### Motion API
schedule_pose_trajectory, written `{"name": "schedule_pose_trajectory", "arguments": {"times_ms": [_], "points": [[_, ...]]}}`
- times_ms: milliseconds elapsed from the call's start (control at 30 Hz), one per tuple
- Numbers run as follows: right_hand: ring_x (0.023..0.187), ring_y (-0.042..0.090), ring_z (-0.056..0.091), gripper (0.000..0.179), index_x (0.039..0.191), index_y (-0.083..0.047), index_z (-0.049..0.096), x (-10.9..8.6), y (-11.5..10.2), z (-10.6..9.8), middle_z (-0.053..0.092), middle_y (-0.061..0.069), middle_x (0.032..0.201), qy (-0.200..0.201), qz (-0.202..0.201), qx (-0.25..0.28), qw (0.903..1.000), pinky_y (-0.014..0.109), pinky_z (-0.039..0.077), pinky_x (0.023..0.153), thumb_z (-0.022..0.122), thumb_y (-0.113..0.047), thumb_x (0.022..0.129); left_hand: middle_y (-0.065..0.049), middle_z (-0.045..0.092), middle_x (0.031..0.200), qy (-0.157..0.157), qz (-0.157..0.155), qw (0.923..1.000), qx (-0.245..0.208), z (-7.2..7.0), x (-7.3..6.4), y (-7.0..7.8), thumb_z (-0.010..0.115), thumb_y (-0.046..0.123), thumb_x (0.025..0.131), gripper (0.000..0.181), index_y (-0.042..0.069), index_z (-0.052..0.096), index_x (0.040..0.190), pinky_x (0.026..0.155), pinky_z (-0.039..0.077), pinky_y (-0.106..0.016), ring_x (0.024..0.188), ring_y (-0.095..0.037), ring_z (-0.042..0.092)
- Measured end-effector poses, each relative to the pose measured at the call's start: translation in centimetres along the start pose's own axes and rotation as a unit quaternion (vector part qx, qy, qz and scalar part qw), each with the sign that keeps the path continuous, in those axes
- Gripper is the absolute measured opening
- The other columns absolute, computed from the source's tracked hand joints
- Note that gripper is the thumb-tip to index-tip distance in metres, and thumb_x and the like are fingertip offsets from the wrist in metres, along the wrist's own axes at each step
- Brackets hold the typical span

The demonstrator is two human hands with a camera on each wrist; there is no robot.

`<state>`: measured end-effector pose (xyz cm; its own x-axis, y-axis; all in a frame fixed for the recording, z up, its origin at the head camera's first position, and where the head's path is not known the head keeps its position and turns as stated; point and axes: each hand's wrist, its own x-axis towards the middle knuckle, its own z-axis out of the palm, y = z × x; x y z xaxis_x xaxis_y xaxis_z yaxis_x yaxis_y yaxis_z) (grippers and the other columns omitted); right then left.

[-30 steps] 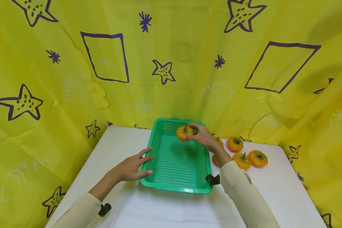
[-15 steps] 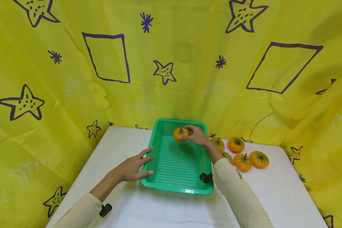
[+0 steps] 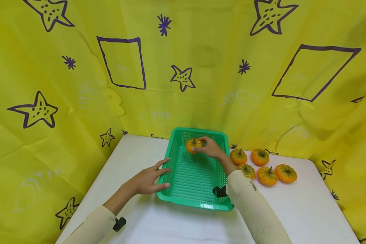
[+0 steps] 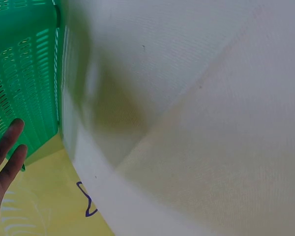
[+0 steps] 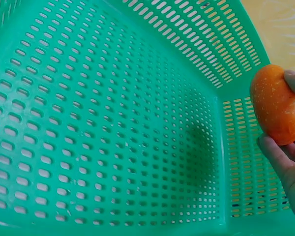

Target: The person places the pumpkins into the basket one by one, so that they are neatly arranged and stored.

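Note:
My right hand [image 3: 211, 148] pinches a small orange pumpkin [image 3: 193, 145] by its sides, over the far part of a green perforated basket [image 3: 195, 205]. In the right wrist view the pumpkin [image 5: 275, 104] sits between thumb and fingers, above the basket floor [image 5: 113, 128], on which a dark shadow falls. My left hand [image 3: 147, 180] rests on the basket's left rim with spread, fairly straight fingers. The left wrist view shows two of its fingertips against the outer basket wall [image 4: 29, 88]. No other pumpkin lies in the basket.
To the right of the basket, several more pumpkins [image 3: 267, 176] stand close together on the white table [image 3: 140, 149]. A yellow curtain [image 3: 201, 67] with dark star drawings hangs behind and along both sides.
The right hand with the pumpkin has shifted slightly left and down relative to the basket. The left hand stays on the rim. The whole head view has drifted a little.

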<state>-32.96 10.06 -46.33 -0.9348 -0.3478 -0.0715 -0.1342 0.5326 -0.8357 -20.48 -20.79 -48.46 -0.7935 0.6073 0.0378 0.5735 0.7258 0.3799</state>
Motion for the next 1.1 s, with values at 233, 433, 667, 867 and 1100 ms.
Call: {"name": "schedule_pose_trajectory", "arguments": {"times_ms": [233, 433, 667, 867, 1100], "points": [[0.117, 0.038, 0.057, 0.067, 0.143, 0.004, 0.048, 0.8, 0.3, 1.0, 0.054, 0.026, 0.135, 0.01, -0.012, -0.007, 0.9999, 0.046, 0.051, 0.093, 0.074, -0.027, 0.09, -0.001, 0.02, 0.167, 0.009, -0.002, 0.9999, -0.004, -0.2, -0.3, -0.1, 0.054, 0.059, 0.097, 0.061, 0.021, 0.054, 0.145, 0.098, 0.051, -0.051, 0.131, -0.033, 0.056], [0.114, 0.036, 0.058, 0.064, 0.14, 0.003, 0.051, 1.0, 0.1, 1.6, 0.055, 0.025, 0.132, 0.019, -0.002, 0.001, 0.9998, 0.044, 0.05, 0.093, 0.076, -0.027, 0.089, -0.001, 0.02, 0.167, 0.014, -0.002, 0.9999, -0.006, -0.3, -0.6, -0.2, 0.054, 0.059, 0.097, 0.06, 0.021, 0.054, 0.144, 0.096, 0.052, -0.05, 0.13, -0.032, 0.058], [0.117, 0.038, 0.057, 0.065, 0.14, 0.004, 0.05, 1.3, 0.5, 2.1, 0.054, 0.025, 0.134, 0.027, 0.01, 0.005, 0.9996, 0.047, 0.05, 0.095, 0.076, -0.027, 0.089, -0.002, 0.021, 0.167, 0.01, -0.003, 0.9999, -0.006, -0.3, -0.5, 0.1, 0.054, 0.058, 0.097, 0.06, 0.021, 0.054, 0.144, 0.097, 0.052, -0.051, 0.131, -0.033, 0.056], [0.12, 0.041, 0.055, 0.064, 0.139, 0.004, 0.049, 1.3, 0.7, 2.4, 0.054, 0.027, 0.136, 0.038, 0.036, 0.008, 0.9986, 0.05, 0.05, 0.097, 0.075, -0.027, 0.089, -0.002, 0.021, 0.167, 0.006, -0.001, 1.0, -0.006, -0.1, -0.3, 0.1, 0.054, 0.058, 0.097, 0.06, 0.021, 0.054, 0.144, 0.096, 0.052, -0.051, 0.131, -0.033, 0.057], [0.117, 0.041, 0.059, 0.064, 0.138, 0.006, 0.05, 1.1, 1.5, 2.5, 0.057, 0.029, 0.132, 0.04, 0.061, 0.023, 0.9971, 0.047, 0.052, 0.094, 0.076, -0.026, 0.088, -0.001, 0.02, 0.168, 0.007, 0.004, 0.9999, -0.011, 0.0, -0.1, 0.3, 0.054, 0.058, 0.097, 0.06, 0.021, 0.054, 0.144, 0.096, 0.052, -0.051, 0.131, -0.033, 0.057]]}}
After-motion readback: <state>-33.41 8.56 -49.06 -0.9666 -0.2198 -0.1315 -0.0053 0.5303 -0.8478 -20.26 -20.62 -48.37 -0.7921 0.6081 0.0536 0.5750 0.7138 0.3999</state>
